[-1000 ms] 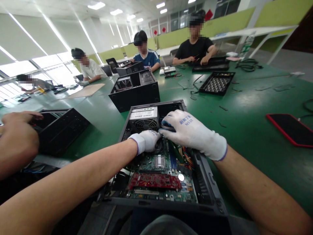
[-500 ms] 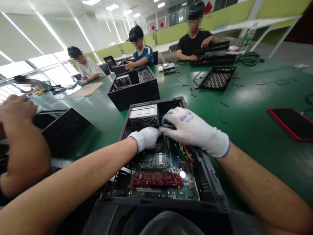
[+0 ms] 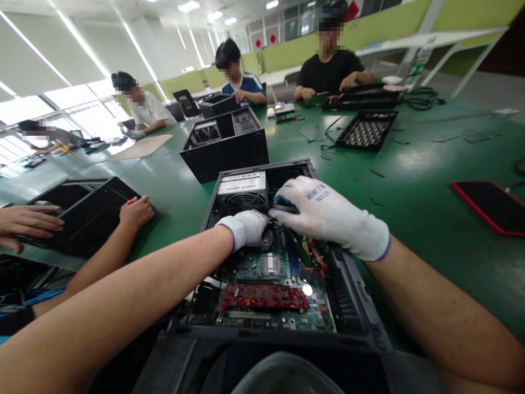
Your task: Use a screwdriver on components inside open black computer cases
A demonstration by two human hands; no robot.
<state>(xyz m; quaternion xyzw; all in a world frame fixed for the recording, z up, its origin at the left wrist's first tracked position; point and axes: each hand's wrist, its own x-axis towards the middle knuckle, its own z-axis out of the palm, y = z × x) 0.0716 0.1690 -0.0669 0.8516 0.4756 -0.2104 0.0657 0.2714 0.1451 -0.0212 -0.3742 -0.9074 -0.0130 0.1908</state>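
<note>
An open computer case (image 3: 361,295) lies before me, its inside facing up. My left hand (image 3: 250,227), in a white glove, reaches in over the round cooling fan (image 3: 268,239); its fingers are curled and mostly hidden. My right hand (image 3: 324,213), gloved too, is closed just beside the power supply (image 3: 243,189), its fingertips close to the left hand's. Whatever either hand grips cannot be made out. Below the hands are the green motherboard (image 3: 252,268) and a red expansion card (image 3: 262,297). Coloured cables (image 3: 318,257) run along the right side of the board.
A second computer case (image 3: 229,148) stands beyond mine. At left, a co-worker's hands (image 3: 137,210) are on another case (image 3: 90,219). A black perforated tray (image 3: 367,130) and a red-edged black tablet-like object (image 3: 490,207) lie on the green table (image 3: 422,164). Several people work across it.
My hands stay almost in the same place inside the case. At left, the co-worker's raised arm has come down, and a hand holding something orange now rests by that case.
</note>
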